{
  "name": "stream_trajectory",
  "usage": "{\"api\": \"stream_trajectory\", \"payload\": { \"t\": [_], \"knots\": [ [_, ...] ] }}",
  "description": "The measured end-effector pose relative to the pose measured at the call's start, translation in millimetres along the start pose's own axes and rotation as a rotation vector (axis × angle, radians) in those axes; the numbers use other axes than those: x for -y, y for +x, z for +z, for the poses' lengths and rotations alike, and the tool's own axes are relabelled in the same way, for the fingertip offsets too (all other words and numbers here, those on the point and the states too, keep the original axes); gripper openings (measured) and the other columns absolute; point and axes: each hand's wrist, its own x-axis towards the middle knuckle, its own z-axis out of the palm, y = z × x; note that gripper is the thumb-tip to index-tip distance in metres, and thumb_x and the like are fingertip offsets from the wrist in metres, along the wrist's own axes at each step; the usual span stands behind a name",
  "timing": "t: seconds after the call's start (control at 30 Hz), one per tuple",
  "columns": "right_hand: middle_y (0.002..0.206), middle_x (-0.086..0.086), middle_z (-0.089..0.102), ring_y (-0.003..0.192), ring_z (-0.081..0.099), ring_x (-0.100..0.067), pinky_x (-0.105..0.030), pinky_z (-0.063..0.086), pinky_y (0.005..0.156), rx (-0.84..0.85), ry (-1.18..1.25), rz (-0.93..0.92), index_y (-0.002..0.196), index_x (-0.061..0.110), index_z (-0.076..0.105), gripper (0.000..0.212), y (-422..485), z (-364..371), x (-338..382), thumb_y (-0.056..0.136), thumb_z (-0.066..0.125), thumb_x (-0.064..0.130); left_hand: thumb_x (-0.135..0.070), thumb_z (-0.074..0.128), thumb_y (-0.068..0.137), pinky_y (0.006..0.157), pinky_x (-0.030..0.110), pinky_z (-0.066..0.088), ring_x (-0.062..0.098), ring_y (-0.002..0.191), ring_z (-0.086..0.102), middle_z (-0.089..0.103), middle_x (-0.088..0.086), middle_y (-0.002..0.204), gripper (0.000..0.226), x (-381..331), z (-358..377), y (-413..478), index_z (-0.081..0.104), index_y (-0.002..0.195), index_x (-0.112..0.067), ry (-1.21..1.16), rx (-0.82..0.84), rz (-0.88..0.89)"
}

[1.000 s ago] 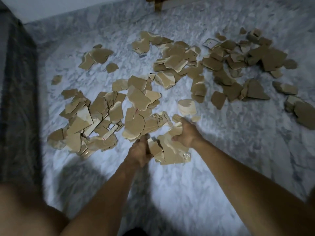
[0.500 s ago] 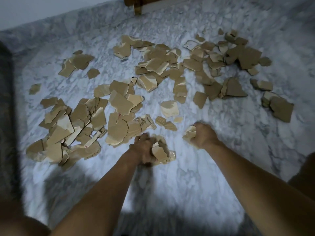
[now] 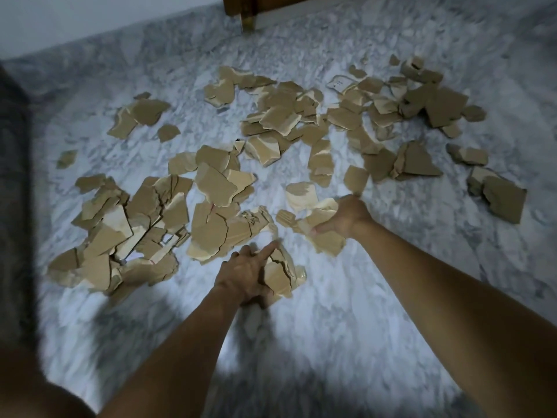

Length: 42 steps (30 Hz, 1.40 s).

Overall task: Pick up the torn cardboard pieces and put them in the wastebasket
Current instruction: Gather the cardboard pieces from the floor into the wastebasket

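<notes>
- Your left hand [image 3: 248, 274] holds a small stack [image 3: 281, 276] low over the near middle of the floor. The thumb and most fingers are curled round it, and 1 finger is stretched straight toward the far pile. With that finger off the load, the outer sheets could fan out and slip.
- Your right hand [image 3: 346, 217] grips a clump [image 3: 324, 236] between curled fingers and thumb, just right of and beyond the stack. Its lowest piece hangs below the grip and looks likely to drop if you swing fast.
- The torn cardboard pieces [image 3: 211, 182] lie scattered over the marble floor [image 3: 376, 312] from near left to far right, many overlapping. Reaching for more with 2 full hands may shake loose what you already hold.
- No wastebasket is in view, so you would have to turn and find it while loaded. Bits may fall on the way.
- Small scraps at the far right edge of the scatter are easy to miss in this dim light.
</notes>
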Motion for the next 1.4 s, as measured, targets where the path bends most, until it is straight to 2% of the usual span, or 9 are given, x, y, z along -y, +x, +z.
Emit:
{"api": "stream_trajectory", "payload": {
  "t": [0.17, 0.33, 0.47, 0.6, 0.77, 0.87, 1.07, 1.23, 1.4],
  "knots": [
    [0.118, -0.009, 0.067, 0.105, 0.065, -0.025, -0.033, 0.056, 0.086, 0.093, -0.273, -0.143, 0.121, 0.012, 0.062, 0.069, 15.9, 20.2, 30.4, 0.063, 0.091, 0.035, -0.045, 0.087, 0.058, 0.099, 0.049, 0.045, 0.033, 0.122, 0.045, 0.038, 0.005, 0.13, 0.114, 7.0, 4.4, 5.4, 0.012, 0.145, -0.043, -0.078, 0.004, -0.003],
    [0.127, -0.01, 0.063, 0.114, 0.061, -0.027, -0.031, 0.052, 0.093, 0.066, -0.329, -0.257, 0.134, 0.017, 0.055, 0.061, 18.8, 47.5, 23.9, 0.078, 0.076, 0.029, -0.054, 0.085, 0.048, 0.099, 0.049, 0.041, 0.026, 0.13, 0.03, 0.021, -0.007, 0.15, 0.105, 9.3, -0.9, 6.2, 0.025, 0.129, -0.024, 0.127, -0.129, 0.094],
    [0.135, -0.01, 0.057, 0.121, 0.057, -0.028, -0.029, 0.047, 0.097, 0.088, -0.315, -0.243, 0.142, 0.017, 0.048, 0.067, 15.4, 54.4, 17.5, 0.082, 0.076, 0.024, -0.044, 0.086, 0.051, 0.084, 0.037, 0.043, 0.027, 0.108, 0.051, 0.051, -0.003, 0.111, 0.084, 16.3, 0.0, 4.3, 0.022, 0.103, -0.03, -0.05, -0.071, 0.146],
    [0.151, -0.008, 0.043, 0.135, 0.046, -0.026, -0.028, 0.04, 0.105, 0.159, -0.305, -0.157, 0.153, 0.016, 0.032, 0.086, 14.5, 50.1, 8.6, 0.082, 0.079, 0.025, -0.035, 0.087, 0.056, 0.097, 0.032, 0.04, 0.026, 0.125, 0.047, 0.046, 0.003, 0.137, 0.1, 14.3, -0.1, 6.4, 0.031, 0.139, -0.029, -0.137, -0.004, 0.172],
    [0.146, -0.008, 0.048, 0.13, 0.05, -0.028, -0.032, 0.05, 0.089, 0.223, -0.241, -0.105, 0.15, 0.013, 0.037, 0.098, 19.4, 33.7, 13.4, 0.069, 0.09, 0.026, -0.043, 0.088, 0.055, 0.111, 0.038, 0.035, 0.029, 0.136, 0.03, 0.03, 0.004, 0.151, 0.108, 15.7, -2.4, 12.5, 0.033, 0.146, -0.025, 0.005, -0.014, 0.157],
    [0.145, -0.009, 0.049, 0.13, 0.05, -0.028, -0.033, 0.049, 0.094, 0.172, -0.205, -0.154, 0.15, 0.012, 0.037, 0.1, 29.2, 29.4, 32.2, 0.067, 0.091, 0.028, -0.038, 0.09, 0.054, 0.116, 0.031, 0.029, 0.022, 0.144, 0.03, 0.03, 0.003, 0.158, 0.117, 18.0, -0.1, 15.5, 0.027, 0.152, -0.025, -0.083, 0.027, 0.144],
    [0.14, -0.014, 0.052, 0.126, 0.053, -0.03, -0.035, 0.048, 0.101, 0.197, -0.321, -0.197, 0.143, 0.003, 0.044, 0.083, 40.5, 56.8, 55.9, 0.075, 0.085, 0.028, -0.038, 0.092, 0.047, 0.106, 0.037, 0.042, 0.026, 0.131, 0.045, 0.046, 0.0, 0.141, 0.117, 19.2, 2.7, 23.3, 0.03, 0.145, -0.026, -0.164, 0.08, 0.085],
    [0.142, -0.01, 0.04, 0.132, 0.044, -0.029, -0.032, 0.043, 0.105, 0.109, -0.298, -0.219, 0.14, 0.009, 0.046, 0.077, 37.5, 77.9, 46.8, 0.075, 0.085, 0.025, -0.04, 0.093, 0.042, 0.093, 0.042, 0.049, 0.027, 0.113, 0.053, 0.052, 0.0, 0.119, 0.09, 18.9, -1.6, 28.0, 0.035, 0.11, -0.03, -0.181, 0.117, 0.053],
    [0.144, -0.012, 0.047, 0.131, 0.049, -0.029, -0.03, 0.044, 0.097, 0.143, -0.147, -0.101, 0.147, 0.009, 0.034, 0.082, 35.4, 79.6, 37.9, 0.081, 0.081, 0.019, -0.041, 0.094, 0.049, 0.107, 0.033, 0.041, 0.025, 0.132, 0.044, 0.044, 0.005, 0.14, 0.105, 12.1, -4.3, 32.6, 0.038, 0.137, -0.022, -0.143, 0.166, 0.077]
  ]
}}
